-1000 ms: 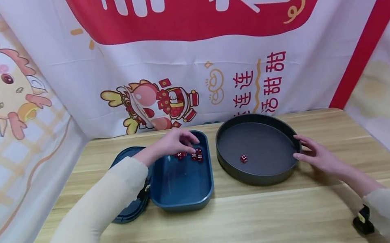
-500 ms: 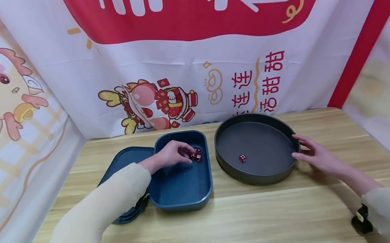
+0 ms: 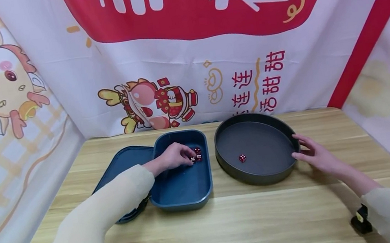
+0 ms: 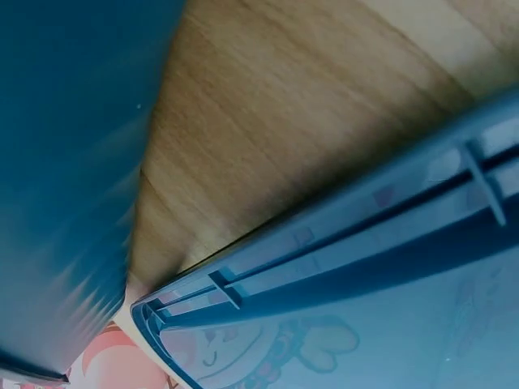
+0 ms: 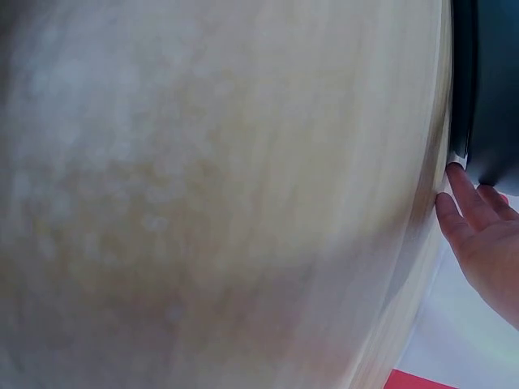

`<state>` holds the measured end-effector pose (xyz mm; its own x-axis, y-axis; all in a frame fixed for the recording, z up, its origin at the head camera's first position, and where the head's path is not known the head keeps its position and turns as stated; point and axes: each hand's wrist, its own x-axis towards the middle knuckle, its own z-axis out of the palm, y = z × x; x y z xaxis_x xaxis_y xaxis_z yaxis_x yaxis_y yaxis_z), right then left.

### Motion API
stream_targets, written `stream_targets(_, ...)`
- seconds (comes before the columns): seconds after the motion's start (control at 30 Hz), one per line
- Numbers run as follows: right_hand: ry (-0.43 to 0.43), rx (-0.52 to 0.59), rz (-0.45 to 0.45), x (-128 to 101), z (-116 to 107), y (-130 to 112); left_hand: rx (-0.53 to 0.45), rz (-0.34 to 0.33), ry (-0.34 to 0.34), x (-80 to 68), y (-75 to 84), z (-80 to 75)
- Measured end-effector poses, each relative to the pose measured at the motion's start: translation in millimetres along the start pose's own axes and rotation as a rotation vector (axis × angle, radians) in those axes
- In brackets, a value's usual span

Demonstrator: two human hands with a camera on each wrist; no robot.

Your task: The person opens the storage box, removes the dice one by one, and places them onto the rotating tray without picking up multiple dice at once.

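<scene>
On top of the wooden table (image 3: 230, 223), two containers were set side by side: a dark blue rectangular box (image 3: 184, 196) on the left and a round dark tray (image 3: 261, 178) on the right, near each other but not quite touching, as far as could be told. The left hand (image 3: 174, 157) was dipped into the far end of the blue box, fingers curled down over a little cluster of red dice (image 3: 197, 154); whether a die was actually pinched couldn't be made out, since the fingertips were hidden from the head view and the left wrist view showed only blurry blue plastic and wood grain. A single red die (image 3: 242, 158) was sitting alone on the floor of the round tray, well apart from the cluster. The right hand (image 3: 314, 153) was laid against the outer right wall of the tray, fingers fairly straight and touching the rim, which was backed up by the right wrist view. The box's lid (image 3: 123, 164) was lying flat just left of the box, partly under the left forearm. A printed banner (image 3: 184, 36) with a cartoon dragon was hung behind it all.
</scene>
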<state>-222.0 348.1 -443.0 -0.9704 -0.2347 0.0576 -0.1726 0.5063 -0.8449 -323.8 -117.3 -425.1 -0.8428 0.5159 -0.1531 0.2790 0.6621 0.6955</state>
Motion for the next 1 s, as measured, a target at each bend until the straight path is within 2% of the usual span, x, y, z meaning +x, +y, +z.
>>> stream_targets(0.3,-0.008,-0.014,0.046,-1.1,0.0,-4.0,0.015,-0.017,0.017,-2.4,0.5,-0.4)
stream_targets(0.47,0.003,-0.024,0.034,-1.8,-0.1,-3.2,0.023,0.014,0.024,-6.9,5.9,-8.6)
stream_targets(0.73,0.017,-0.030,0.012,-2.4,0.0,-2.3,-0.061,0.049,0.115,-18.4,28.1,-34.5)
stream_targets(1.0,0.012,-0.039,0.025,-3.0,0.0,-2.9,-0.117,0.152,0.166,-21.4,52.5,-48.8)
